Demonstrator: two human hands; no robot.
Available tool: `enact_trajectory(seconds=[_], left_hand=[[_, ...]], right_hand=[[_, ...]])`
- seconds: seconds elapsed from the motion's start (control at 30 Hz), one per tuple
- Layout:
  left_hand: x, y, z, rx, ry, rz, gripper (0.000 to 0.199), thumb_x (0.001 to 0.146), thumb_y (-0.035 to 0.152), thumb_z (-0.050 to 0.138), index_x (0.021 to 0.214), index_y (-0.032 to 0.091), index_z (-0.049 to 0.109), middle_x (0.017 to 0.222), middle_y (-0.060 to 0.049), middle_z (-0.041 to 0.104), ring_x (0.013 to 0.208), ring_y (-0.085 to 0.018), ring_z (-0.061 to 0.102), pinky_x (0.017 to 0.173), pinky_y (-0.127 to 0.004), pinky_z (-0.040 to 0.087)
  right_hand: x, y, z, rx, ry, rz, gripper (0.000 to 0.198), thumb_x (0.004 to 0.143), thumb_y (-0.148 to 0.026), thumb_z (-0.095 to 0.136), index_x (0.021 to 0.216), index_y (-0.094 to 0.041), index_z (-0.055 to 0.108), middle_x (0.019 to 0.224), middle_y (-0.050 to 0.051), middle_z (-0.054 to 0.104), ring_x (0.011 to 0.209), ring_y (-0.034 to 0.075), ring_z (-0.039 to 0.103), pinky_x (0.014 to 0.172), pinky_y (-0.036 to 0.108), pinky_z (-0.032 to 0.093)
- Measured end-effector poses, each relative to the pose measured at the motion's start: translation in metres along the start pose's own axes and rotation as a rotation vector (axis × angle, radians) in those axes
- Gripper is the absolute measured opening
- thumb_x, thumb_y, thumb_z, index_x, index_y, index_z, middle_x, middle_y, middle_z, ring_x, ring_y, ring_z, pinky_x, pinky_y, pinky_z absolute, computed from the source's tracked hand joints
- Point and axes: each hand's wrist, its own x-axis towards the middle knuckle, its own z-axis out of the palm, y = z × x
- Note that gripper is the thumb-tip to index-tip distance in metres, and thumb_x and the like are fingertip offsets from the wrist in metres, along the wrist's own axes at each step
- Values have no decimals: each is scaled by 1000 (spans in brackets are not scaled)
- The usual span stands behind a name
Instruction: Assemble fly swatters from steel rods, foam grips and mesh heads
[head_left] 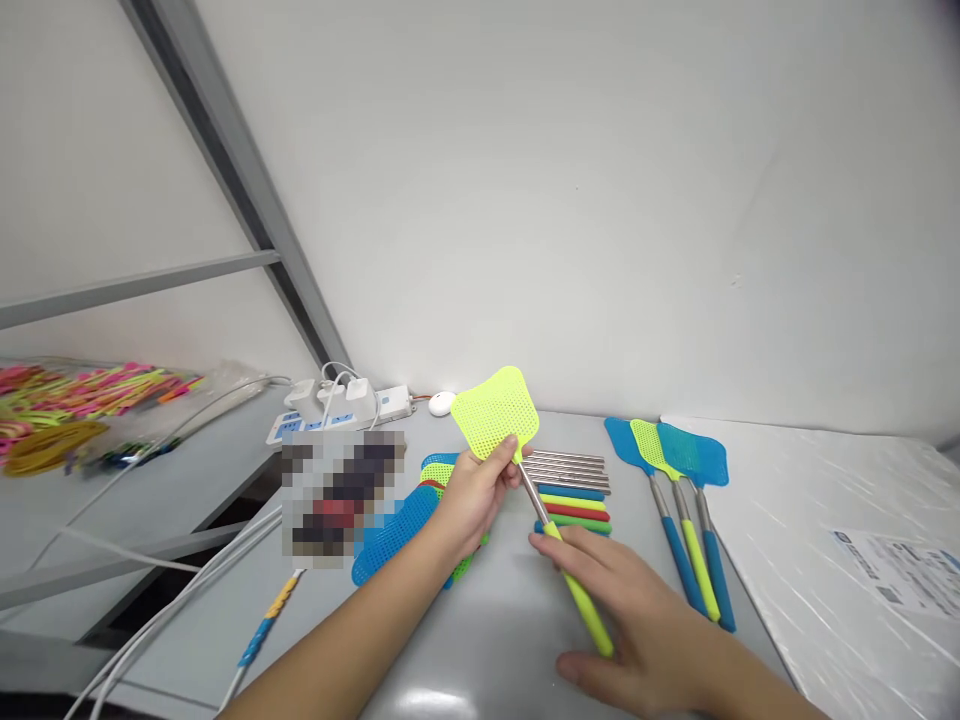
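yellow swatter (535, 493) tilted between my hands: left hand (480, 495) pinches its neck (517, 455), likely steadying mesh (495, 408); right hand (626, 595) loosely spread around handle (589, 612), not gripping, perhaps guiding it. three swatters (691, 455) right of right hand, seemingly kept apart from loose handles (577, 511) beyond.

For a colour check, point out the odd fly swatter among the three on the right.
The middle fly swatter, yellow-green at both ends; the left swatter and right swatter are blue there.

The swatter head (495, 412) is mesh-patterned yellow, the strips (120, 385) seemingly pink-and-yellow.
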Motion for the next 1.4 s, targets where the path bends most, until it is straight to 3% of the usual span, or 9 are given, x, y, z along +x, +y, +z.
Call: enact_trajectory(seconds=[0.1,0.23,0.4,0.5,0.6,0.73,0.87,1.1,1.4], left_hand=[[3,-1,6,206,78,126,34,78,45,66,67,13,63,52,3,47,53,-8,44,56,-22,37],[9,-5,29,309,140,221,40,80,51,61,69,13,64,45,5,40,48,-9,41,52,-23,34],[2,-18,67,324,6,196,37,82,49,59,72,13,63,45,6,39,42,-8,35,46,-23,28],[-18,-24,72,358,-165,177,39,85,47,55,63,16,57,48,4,43,45,-9,41,50,-24,34],[-37,-21,61,396,-228,123,42,84,46,59,54,16,51,51,2,45,50,-9,41,52,-23,34],[-45,-18,40,395,-202,21,38,83,46,60,61,15,58,50,2,46,48,-9,40,50,-22,30],[-40,-26,30,306,-154,-21,34,85,47,57,76,15,63,48,4,44,51,-10,47,55,-23,34],[-34,-31,26,240,-251,-129,30,84,42,62,74,14,62,59,1,51,59,-10,45,60,-22,37],[-36,-32,29,273,-237,-64,28,85,41,60,81,15,65,61,-1,57,56,-9,46,56,-22,37]], right_hand=[[2,-6,2,348,37,108,63,85,-38,59,143,-31,34,133,11,49,121,27,49,100,45,38],[13,-8,3,875,325,232,30,94,-43,43,117,-24,48,98,6,63,79,17,62,75,33,48],[19,1,-5,1182,344,415,33,93,-51,43,104,-21,48,49,-5,56,39,12,49,46,22,41],[18,4,-5,1276,327,390,36,93,-53,40,88,-19,51,40,-6,50,28,9,39,35,20,35],[18,1,-2,1337,248,380,35,92,-51,44,80,-19,50,39,-7,48,26,7,37,33,18,34],[19,-2,3,1374,142,413,32,90,-49,48,85,-18,53,47,-7,51,28,7,37,34,21,42],[21,1,4,1326,109,474,33,91,-49,45,86,-18,54,46,-8,50,27,5,31,31,19,39],[22,1,-2,1262,116,564,33,90,-51,48,86,-19,55,42,-12,39,27,2,18,29,15,34],[15,13,-12,1523,-109,583,29,93,-48,46,95,-20,54,40,-15,34,24,3,16,27,17,40]])
